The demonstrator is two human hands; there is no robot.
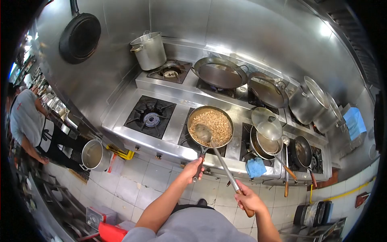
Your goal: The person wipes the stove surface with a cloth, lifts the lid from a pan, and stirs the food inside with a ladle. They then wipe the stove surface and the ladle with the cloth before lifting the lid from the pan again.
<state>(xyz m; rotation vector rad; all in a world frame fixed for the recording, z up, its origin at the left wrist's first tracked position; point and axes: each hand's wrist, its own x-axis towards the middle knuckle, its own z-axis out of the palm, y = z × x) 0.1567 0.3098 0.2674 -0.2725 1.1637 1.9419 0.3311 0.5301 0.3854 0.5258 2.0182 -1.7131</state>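
Note:
My left hand [192, 171] is wrapped round the dark handle of a frying pan [230, 117] on the front row of the stove. Light brown, chopped food [215, 121] covers much of the pan's inside. My right hand [248, 198] grips the lower end of a long ladle [224, 165], near its wooden tip. The ladle's rounded head rests in the food at the left part of the pan. A blue cloth [255, 167] lies on the stove's front edge, right of the pan.
A bare burner [151, 119] is left of the pan. Lidded pans [267, 123] and a black skillet [302, 150] stand at the right, their handles over the edge. Large pots [308, 101] line the back. At the left, a person [30, 117] stands near a pot [93, 155].

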